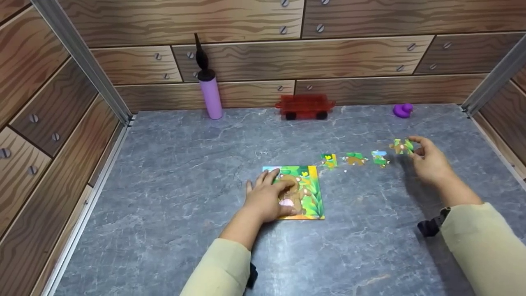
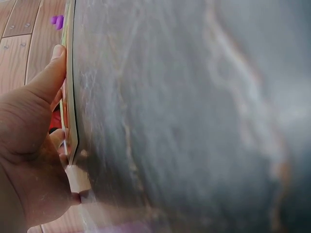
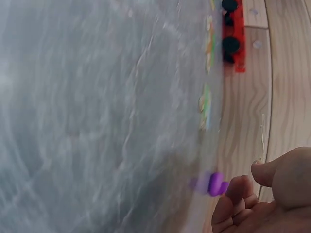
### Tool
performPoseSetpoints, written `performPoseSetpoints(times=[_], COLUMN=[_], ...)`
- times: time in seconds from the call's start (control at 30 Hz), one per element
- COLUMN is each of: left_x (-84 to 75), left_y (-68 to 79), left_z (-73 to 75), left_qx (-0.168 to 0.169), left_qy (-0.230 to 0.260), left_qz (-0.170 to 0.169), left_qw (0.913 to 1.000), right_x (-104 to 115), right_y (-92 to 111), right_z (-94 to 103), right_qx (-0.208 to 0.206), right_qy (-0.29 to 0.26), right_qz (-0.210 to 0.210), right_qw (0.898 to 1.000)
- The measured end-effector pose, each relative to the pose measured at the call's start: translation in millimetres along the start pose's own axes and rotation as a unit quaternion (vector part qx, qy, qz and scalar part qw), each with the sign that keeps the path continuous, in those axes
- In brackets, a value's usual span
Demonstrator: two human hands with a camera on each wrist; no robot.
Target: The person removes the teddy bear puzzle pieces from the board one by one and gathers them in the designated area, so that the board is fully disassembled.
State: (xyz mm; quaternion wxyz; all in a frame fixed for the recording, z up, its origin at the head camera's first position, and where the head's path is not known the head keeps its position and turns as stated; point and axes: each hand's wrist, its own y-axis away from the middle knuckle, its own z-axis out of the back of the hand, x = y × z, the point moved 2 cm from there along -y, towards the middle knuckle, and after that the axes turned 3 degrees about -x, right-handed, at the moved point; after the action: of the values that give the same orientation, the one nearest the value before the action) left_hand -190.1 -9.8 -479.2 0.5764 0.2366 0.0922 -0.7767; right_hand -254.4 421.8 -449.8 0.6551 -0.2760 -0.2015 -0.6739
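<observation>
My left hand rests on a square jigsaw puzzle with a brown bear and green leaves, its fingers spread over the left part. In the left wrist view, the thumb of the left hand lies along the puzzle's face, whose thin edge is seen side-on. At the right, my right hand pinches a green and brown puzzle piece between thumb and fingers, above the table. That piece is barely visible, edge-on, beside the right hand in the right wrist view.
Three loose puzzle pieces, a yellow-green one, a brown one and a blue-green one, lie in a row on the grey table. Along the back stand a purple pump, a red toy wagon and a purple duck.
</observation>
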Motion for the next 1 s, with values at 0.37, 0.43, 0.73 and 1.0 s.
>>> performPoseSetpoints(times=[0.37, 0.43, 0.73, 1.0], left_x=[-0.2, -0.2, -5.5, -3.5], left_y=[-0.6, -0.4, -0.6, 0.7], left_z=[0.0, -0.2, 1.6, 0.4], left_qx=[0.0, 0.0, -0.008, -0.016], left_qy=[-0.002, -0.004, 0.011, 0.011], left_qz=[-0.003, -0.003, 0.002, 0.002], left_qw=[1.0, 1.0, 0.9999, 0.9998], right_x=[-24, -26, -30, -30], right_y=[-5, -5, -7, -9], right_z=[-4.0, -4.8, -8.5, -9.2], right_qx=[0.009, 0.009, 0.023, 0.029], right_qy=[0.018, 0.029, 0.035, 0.064], right_qz=[-0.037, -0.045, -0.072, -0.07], right_qw=[0.999, 0.999, 0.997, 0.995])
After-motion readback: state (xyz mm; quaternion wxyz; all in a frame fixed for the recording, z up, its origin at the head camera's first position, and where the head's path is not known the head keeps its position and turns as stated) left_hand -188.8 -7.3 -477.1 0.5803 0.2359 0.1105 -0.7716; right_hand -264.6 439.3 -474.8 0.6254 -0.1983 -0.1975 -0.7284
